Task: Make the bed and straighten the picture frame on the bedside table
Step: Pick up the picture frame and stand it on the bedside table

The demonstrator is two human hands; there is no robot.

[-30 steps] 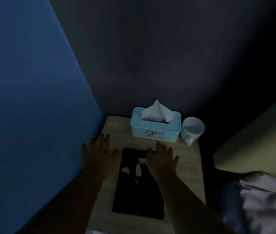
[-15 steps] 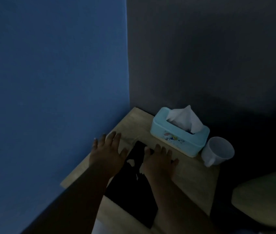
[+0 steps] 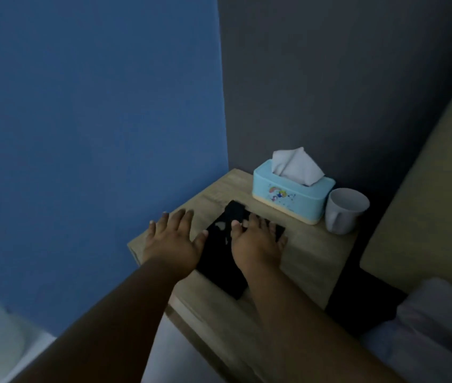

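Left hand [image 3: 173, 239] lies flat on the wooden bench [image 3: 310, 252], close to the blue wall [image 3: 95, 134]. Its fingers are straight and spread out, and it holds nothing. The tip of its thumb touches the left edge of the picture frame [image 3: 218, 261].

The picture frame is dark and lies flat on the bench, not standing up. It sits at a slant between the two hands, in the front half of the bench.

Next comes the right hand [image 3: 255, 241]. It rests palm down on top of the frame, with its fingers straight and pointing to the back. It presses on the frame but does not grip it.

Behind the frame, near the dark grey wall [image 3: 330, 78], sits a light blue tissue box [image 3: 288, 200] with a small cartoon on its side. A white tissue [image 3: 294, 167] sticks up out of it. Just beside the box, on its right, stands a white cup [image 3: 343, 211] at the back corner of the bench.

Far right is the bed [image 3: 426, 217], with a yellow-green part beside the bench. Pale bedding [image 3: 440, 322] lies low in the corner. The room is dim.
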